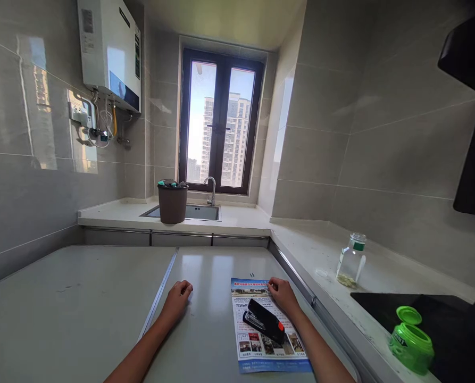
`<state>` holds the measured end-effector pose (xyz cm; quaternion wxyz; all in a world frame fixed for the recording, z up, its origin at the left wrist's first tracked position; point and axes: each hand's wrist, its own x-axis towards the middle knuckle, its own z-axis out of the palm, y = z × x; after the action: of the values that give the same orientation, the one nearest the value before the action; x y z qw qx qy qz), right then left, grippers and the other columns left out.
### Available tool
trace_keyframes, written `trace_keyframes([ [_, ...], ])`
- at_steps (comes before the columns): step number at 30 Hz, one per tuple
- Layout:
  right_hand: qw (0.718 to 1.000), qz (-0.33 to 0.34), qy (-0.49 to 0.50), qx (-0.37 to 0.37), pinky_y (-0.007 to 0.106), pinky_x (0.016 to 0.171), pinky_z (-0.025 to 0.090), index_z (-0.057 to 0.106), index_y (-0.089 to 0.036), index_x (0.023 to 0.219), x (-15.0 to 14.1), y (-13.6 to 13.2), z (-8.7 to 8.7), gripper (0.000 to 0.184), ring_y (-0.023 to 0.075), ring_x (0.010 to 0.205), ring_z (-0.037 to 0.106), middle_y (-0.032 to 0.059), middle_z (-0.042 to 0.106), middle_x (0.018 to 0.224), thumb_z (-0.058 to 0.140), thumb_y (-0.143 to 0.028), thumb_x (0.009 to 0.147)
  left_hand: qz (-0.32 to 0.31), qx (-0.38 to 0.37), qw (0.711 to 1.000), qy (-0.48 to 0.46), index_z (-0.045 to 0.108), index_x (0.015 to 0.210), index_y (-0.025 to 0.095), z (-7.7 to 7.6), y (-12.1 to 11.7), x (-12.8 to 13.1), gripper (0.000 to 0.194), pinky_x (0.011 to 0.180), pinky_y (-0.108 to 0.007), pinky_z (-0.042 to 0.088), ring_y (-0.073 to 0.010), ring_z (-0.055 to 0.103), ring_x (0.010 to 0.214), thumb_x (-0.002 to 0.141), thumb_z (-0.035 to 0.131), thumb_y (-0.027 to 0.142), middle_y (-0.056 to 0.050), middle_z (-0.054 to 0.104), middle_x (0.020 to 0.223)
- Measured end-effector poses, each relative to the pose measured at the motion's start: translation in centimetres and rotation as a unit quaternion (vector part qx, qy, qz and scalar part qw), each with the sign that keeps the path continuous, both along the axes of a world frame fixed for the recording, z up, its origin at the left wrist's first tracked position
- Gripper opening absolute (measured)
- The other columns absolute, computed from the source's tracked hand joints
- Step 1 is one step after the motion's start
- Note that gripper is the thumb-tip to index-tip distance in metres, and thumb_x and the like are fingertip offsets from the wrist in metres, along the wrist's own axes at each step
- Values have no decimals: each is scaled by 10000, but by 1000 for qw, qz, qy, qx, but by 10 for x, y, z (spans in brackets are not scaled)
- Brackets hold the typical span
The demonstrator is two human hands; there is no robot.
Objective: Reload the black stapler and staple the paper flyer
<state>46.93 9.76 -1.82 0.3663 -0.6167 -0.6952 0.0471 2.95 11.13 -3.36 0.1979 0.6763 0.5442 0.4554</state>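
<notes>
A printed paper flyer (pixel 243 314) with a blue border lies flat on the table (pixel 101 308). On top of it rests a black stapler (pixel 266 322) with an orange-red patch near its right end, set at a slant. My right hand (pixel 283 295) is at the flyer's upper right edge, fingers curled in, the fingertips touching the paper; no held object shows in it. To the left of the flyer, my left hand (pixel 178 299) rests on the tabletop, loosely closed with nothing visible in it. It stays apart from the flyer and stapler.
A glass jar (pixel 351 260) stands on the right counter (pixel 309 244), with a green open-lidded container (pixel 411 343) beside the black cooktop (pixel 432 308). A filled brown bin (pixel 173 205) stands at the sink (pixel 203 213). A water heater (pixel 109 53) hangs at left.
</notes>
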Motion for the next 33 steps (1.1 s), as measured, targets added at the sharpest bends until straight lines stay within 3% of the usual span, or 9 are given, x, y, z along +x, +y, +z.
trace_keyframes([
  [2,1000,-12,-3,12,295,682,430,717,-208,900,-6,-3,4,303,208,711,645,44,703,759,476,-385,950,-2,1,1000,-1,636,747,204,-1,0,0,401,750,-362,441,-265,609,805,899,470,536,-63,646,811],
  [5,999,21,-9,49,338,904,508,705,-221,1148,-22,-4,9,320,240,1020,687,96,731,1117,464,-337,972,-1,4,1000,-2,632,736,205,-2,1,0,404,744,-360,439,-263,606,798,890,474,543,-61,644,796],
  [7,996,62,-13,57,364,1048,488,686,-224,1223,-35,-2,10,343,245,1208,634,112,680,1285,467,-321,977,2,5,1000,1,629,728,207,-2,2,-1,408,734,-359,436,-260,599,781,884,470,549,-58,640,781],
  [10,994,94,-38,32,394,1160,437,683,-211,1246,-50,3,6,366,241,1342,558,120,623,1401,446,-314,988,3,4,1000,-1,631,733,206,-2,3,-1,416,744,-364,440,-265,610,796,881,461,555,-61,646,791],
  [15,986,92,-126,-54,403,1277,293,569,-112,1463,-54,16,-6,559,254,1531,377,145,422,1642,466,-351,969,7,3,1000,-6,644,736,202,0,1,1,420,755,-370,447,-267,616,795,874,469,558,-62,641,791],
  [18,980,77,-149,-103,391,1303,224,438,-105,1581,-54,21,-11,653,232,1588,278,129,316,1703,421,-393,995,6,6,1000,-12,646,729,202,1,-1,2,410,754,-368,455,-264,616,788,869,479,549,-62,643,784],
  [22,973,80,-164,-139,415,1309,185,417,-143,1604,-56,26,-13,638,229,1587,287,111,325,1699,356,-411,1028,6,5,1000,-23,636,719,205,4,-3,2,401,756,-364,462,-264,619,800,853,494,555,-62,650,782],
  [28,973,70,-179,-127,441,1307,196,457,-140,1582,-64,30,-16,602,248,1573,323,116,359,1682,343,-375,1039,1,-4,1000,-12,646,741,204,6,-5,2,406,762,-366,466,-265,622,803,869,480,551,-65,649,812],
  [33,973,69,-186,-114,448,1301,216,466,-111,1569,-91,33,-15,586,263,1562,345,141,386,1666,355,-311,1030,8,-2,1000,-20,646,749,203,6,-6,2,408,784,-371,471,-274,633,842,882,471,547,-74,659,836],
])
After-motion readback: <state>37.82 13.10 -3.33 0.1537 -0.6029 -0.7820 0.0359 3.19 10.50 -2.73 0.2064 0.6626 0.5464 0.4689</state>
